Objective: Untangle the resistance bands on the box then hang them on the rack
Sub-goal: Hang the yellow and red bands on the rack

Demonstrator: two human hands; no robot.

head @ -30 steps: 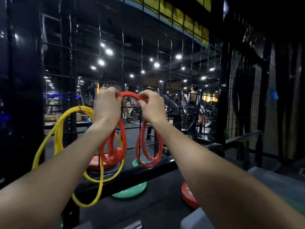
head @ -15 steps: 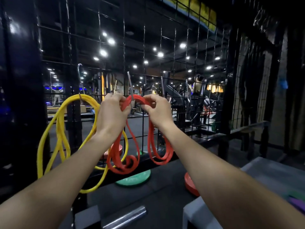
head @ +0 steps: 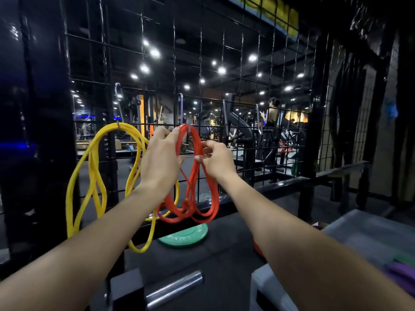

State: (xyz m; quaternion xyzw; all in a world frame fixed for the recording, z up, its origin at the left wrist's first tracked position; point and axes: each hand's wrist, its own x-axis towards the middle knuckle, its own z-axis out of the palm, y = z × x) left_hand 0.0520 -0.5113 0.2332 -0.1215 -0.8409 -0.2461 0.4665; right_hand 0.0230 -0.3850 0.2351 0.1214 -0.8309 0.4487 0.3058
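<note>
A red resistance band (head: 197,142) hangs in several loops from a metal hook (head: 189,127) on the black wire rack (head: 224,52). My left hand (head: 161,160) grips its left strands just below the hook. My right hand (head: 214,159) pinches the right strands a little lower. The loops droop to the rack's bottom bar. A yellow band (head: 89,167) hangs on another hook to the left. At the lower right, purple and green bands (head: 402,269) lie on the grey box (head: 370,234), partly cut off by the frame edge.
A green weight plate (head: 184,236) and a red plate (head: 258,246) lie on the black floor below the rack. A steel bar end (head: 175,288) sticks out near the bottom. Empty hooks (head: 225,117) hang further right on the rack. Gym machines and a person show beyond it.
The red band's top has come to rest over the hook. My hands have slid down from its top onto the strands on either side, and the loops now hang closer together.
</note>
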